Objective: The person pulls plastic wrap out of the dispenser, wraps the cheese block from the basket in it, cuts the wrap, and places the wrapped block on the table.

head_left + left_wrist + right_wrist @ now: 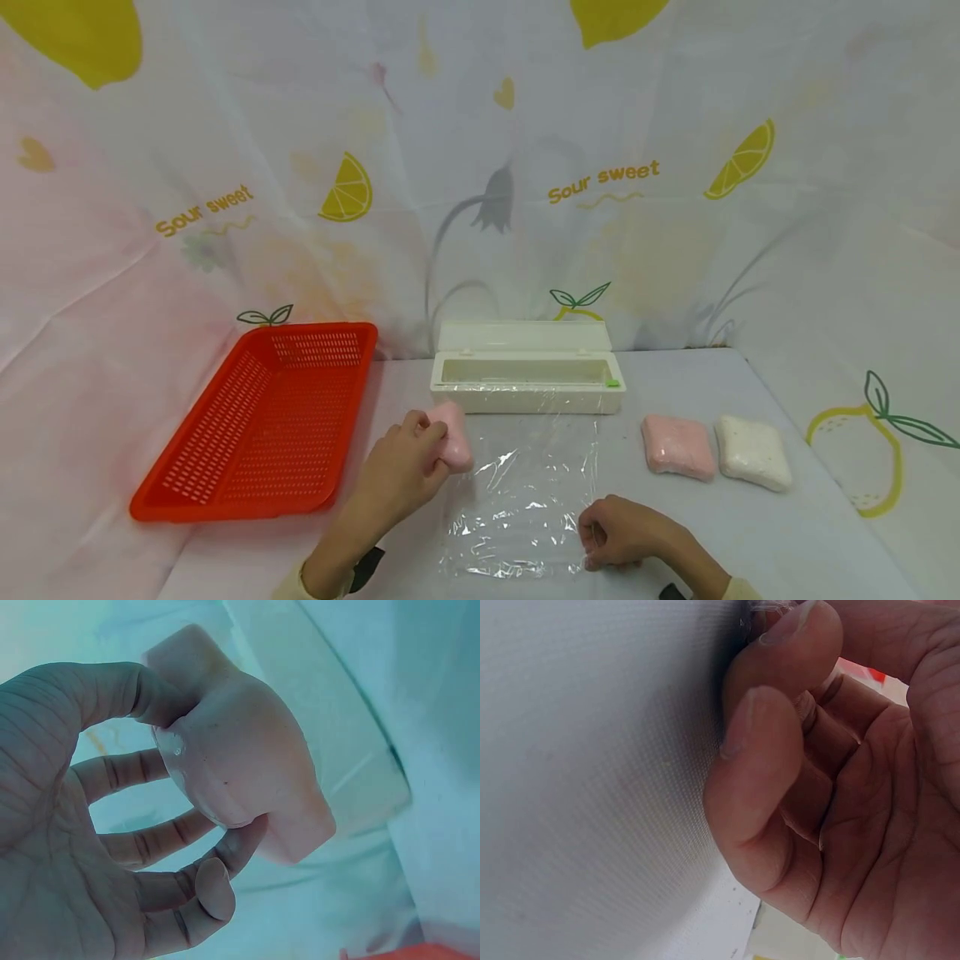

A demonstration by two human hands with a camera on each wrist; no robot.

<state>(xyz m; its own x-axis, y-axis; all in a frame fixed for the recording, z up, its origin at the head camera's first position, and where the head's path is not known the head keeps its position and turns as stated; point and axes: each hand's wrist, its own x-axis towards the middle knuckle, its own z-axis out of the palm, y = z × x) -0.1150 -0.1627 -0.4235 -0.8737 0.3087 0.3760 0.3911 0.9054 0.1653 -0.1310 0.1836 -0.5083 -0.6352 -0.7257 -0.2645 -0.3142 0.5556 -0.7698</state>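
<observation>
My left hand holds a smooth pink block between thumb and fingers, above the left edge of a sheet of clear plastic wrap. In the left wrist view the pink block has a bulging middle, squared ends and a few dark specks. The sheet lies flat and wrinkled, running forward from a white wrap dispenser whose lid is up. At the sheet's near right corner, my right hand pinches the film's edge, its fingers low against the table. In the right wrist view a bit of film shows at the fingertips.
A red slotted basket stands to the left. On the right, a pink block and a white block, both shiny as if wrapped, lie side by side. A green slider sits on the dispenser. A printed cloth hangs behind.
</observation>
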